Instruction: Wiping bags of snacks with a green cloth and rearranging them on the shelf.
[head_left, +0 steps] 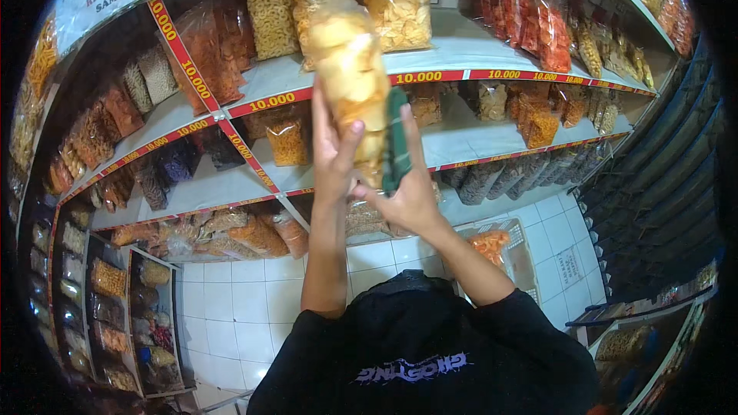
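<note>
A clear plastic bag of pale yellow chips [354, 75] stands upright between my hands in front of the shelves, somewhat blurred. My left hand [334, 144] holds its left side, the thumb across the front. At the bag's right side, my right hand [406, 184] has a folded dark green cloth [396, 141] against its palm and fingers. The cloth lies between that hand and the bag. Behind the bag, similar bags of chips [398, 8] stand on the upper shelf [455, 52].
Lower shelves [461, 141] hold more bagged snacks, with red price strips along their edges. A pale plastic crate [522, 242] with an orange bag [489, 245] sits on the tiled floor [230, 300] at the right. Side racks [130, 300] stand at the left.
</note>
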Action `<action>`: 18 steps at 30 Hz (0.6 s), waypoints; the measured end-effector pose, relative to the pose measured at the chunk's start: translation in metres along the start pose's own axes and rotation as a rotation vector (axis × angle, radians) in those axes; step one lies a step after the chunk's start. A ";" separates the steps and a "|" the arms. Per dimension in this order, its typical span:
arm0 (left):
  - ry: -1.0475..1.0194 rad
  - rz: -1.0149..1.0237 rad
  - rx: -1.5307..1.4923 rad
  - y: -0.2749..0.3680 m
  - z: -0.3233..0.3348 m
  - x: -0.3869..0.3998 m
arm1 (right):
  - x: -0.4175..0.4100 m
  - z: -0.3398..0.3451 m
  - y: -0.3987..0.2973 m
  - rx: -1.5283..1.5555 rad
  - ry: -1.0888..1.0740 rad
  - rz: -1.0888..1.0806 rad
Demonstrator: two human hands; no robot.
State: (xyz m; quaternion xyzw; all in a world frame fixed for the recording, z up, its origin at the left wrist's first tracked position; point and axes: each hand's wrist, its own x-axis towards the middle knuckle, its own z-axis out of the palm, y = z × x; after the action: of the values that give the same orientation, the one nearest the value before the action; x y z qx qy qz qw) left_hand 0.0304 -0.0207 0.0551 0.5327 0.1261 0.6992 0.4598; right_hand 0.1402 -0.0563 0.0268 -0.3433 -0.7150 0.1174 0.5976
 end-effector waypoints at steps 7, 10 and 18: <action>-0.163 0.094 0.799 0.008 -0.004 -0.012 | 0.004 -0.027 0.031 0.903 0.014 0.449; -0.003 -0.078 0.576 0.027 -0.023 -0.008 | -0.009 -0.031 0.050 1.074 0.041 0.629; -0.021 -0.552 -0.301 -0.055 -0.079 -0.014 | -0.019 -0.040 0.069 1.113 0.010 0.724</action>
State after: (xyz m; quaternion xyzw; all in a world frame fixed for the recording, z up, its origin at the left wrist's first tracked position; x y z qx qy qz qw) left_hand -0.0097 0.0226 -0.0220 0.4116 0.1562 0.5531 0.7073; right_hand 0.2027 -0.0276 -0.0173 -0.2025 -0.3844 0.6610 0.6118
